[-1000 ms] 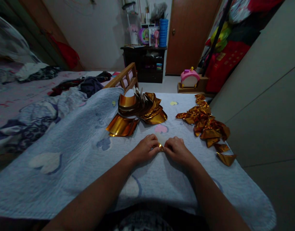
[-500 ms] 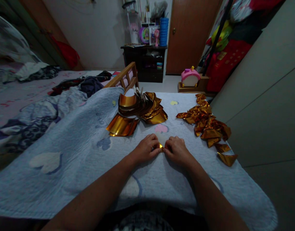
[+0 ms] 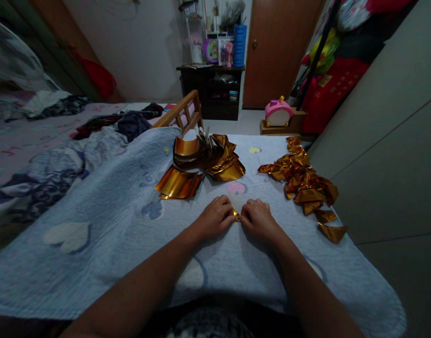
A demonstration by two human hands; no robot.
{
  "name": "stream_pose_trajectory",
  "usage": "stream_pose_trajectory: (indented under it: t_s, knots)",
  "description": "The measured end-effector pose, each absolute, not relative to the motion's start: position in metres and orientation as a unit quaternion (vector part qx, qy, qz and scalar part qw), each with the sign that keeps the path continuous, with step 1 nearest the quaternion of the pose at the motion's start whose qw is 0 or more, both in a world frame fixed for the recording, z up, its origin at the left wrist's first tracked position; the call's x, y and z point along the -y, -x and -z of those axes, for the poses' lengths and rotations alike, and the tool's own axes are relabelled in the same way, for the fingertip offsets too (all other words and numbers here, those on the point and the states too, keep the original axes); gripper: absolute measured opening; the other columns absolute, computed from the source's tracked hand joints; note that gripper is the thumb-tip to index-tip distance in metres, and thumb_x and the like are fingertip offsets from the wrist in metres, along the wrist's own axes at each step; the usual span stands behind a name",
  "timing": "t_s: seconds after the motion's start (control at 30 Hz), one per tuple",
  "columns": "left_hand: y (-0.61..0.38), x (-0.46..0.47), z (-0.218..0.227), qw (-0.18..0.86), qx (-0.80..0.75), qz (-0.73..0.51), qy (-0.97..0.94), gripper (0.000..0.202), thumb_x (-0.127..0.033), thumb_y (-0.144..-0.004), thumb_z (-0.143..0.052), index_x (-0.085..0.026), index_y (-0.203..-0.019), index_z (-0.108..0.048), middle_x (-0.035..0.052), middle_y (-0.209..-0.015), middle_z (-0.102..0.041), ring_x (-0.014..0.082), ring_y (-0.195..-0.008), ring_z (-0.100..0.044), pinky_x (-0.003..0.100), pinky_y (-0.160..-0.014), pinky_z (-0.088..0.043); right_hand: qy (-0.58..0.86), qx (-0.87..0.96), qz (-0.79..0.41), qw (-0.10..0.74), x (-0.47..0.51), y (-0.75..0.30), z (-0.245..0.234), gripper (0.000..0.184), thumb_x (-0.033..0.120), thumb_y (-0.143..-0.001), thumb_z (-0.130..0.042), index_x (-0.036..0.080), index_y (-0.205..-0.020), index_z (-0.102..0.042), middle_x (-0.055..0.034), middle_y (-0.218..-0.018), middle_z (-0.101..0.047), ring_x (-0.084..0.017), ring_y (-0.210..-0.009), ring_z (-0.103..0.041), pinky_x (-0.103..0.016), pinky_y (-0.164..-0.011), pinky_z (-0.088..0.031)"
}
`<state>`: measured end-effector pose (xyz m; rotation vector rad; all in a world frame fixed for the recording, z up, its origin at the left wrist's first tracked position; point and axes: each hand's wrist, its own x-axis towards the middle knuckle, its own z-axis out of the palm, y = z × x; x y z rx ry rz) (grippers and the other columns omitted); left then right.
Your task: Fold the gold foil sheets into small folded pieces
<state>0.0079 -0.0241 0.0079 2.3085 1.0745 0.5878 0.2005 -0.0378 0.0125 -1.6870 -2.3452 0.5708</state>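
Pinching 1 gold-foil paper (image 3: 235, 214) with curled, nearly closed fingers, the left hand (image 3: 216, 216) and right hand (image 3: 257, 217) sit close together on the heart-patterned quilt (image 3: 113, 225).

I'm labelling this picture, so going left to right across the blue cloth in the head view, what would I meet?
Pale heart print, front curved gold sheets, left hand, small gold piece held between both hands, right hand, folded gold pieces.

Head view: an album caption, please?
Left hand and right hand pinch a gold sheet on a blue blanket, with folded gold pieces heaped to the right.
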Motion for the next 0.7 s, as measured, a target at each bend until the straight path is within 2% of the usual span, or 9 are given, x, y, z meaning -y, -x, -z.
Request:
stream_pose_trajectory:
  t_s: [0.23, 0.7]
  knots:
    - [-0.0087, 0.0252, -0.0058, 0.252, -0.404, -0.215, -0.853, 0.009, -0.02, -0.088, -0.063, -0.018, -0.079, -0.06, 0.0053, -0.094, -0.057, 0.0205, -0.093, -0.054, 0.034, -0.083, -0.046, 0.573, 0.791, -0.183, 0.108, 0.0372, -0.1997, -0.0096, 0.015, 0.023, -0.091, -0.061, 0.019, -0.078, -0.067, -0.0066, -0.089, -0.066, -0.022, -0.089, -0.053, -0.034, -0.074, -0.025]
    - [-0.0105, 0.0283, -0.0062, 0.232, -0.419, -0.205, -0.854, 0.011, -0.018, -0.091, -0.057, -0.018, -0.08, -0.059, 0.0067, -0.097, -0.055, 0.0219, -0.095, -0.052, 0.038, -0.088, -0.046, 0.585, 0.785, -0.182, 0.091, 0.0388, -0.1968, -0.0152, 0.015, 0.023, -0.092, -0.06, 0.018, -0.08, -0.067, -0.0083, -0.092, -0.067, -0.023, -0.091, -0.053, -0.035, -0.075, -0.026]
